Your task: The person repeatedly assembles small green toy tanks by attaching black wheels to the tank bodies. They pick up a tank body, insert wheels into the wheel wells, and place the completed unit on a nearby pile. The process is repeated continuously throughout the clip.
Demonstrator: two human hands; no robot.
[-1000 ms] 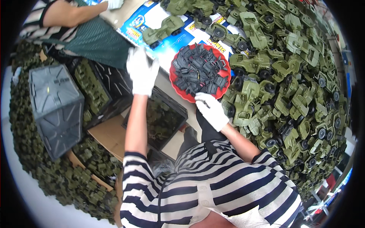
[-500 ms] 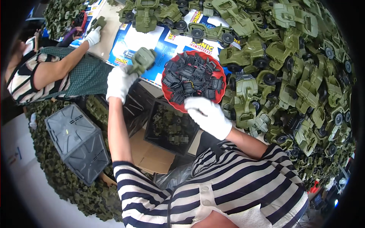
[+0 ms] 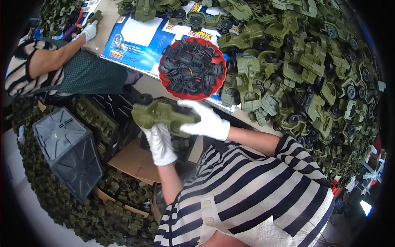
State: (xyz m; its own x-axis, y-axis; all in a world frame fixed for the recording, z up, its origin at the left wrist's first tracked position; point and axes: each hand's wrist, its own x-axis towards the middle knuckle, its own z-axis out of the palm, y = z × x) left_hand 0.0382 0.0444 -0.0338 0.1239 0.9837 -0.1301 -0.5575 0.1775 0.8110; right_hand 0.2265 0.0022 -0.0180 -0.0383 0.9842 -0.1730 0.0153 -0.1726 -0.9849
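A green toy jeep (image 3: 158,115) with dark wheels is held in front of me, just below the red bowl. My left hand (image 3: 160,144), in a white glove, is closed on it from beneath. At the jeep's right end my right hand (image 3: 210,122), also gloved, has its fingers around the body, partly hiding that end. The scalloped red bowl (image 3: 201,94) stands on the table edge, heaped with small black plastic parts (image 3: 191,68).
Green toy vehicles (image 3: 284,74) are piled across the right and back of the table. Printed blue card sheets (image 3: 131,45) lie at the left. Grey crates (image 3: 68,144) and a cardboard box (image 3: 138,160) stand below. A co-worker's gloved hand (image 3: 89,31) is at far left.
My left hand has brought the toy jeep down and closer to me. My right hand has moved left from the bowl's near rim onto the jeep. The view has shifted slightly.
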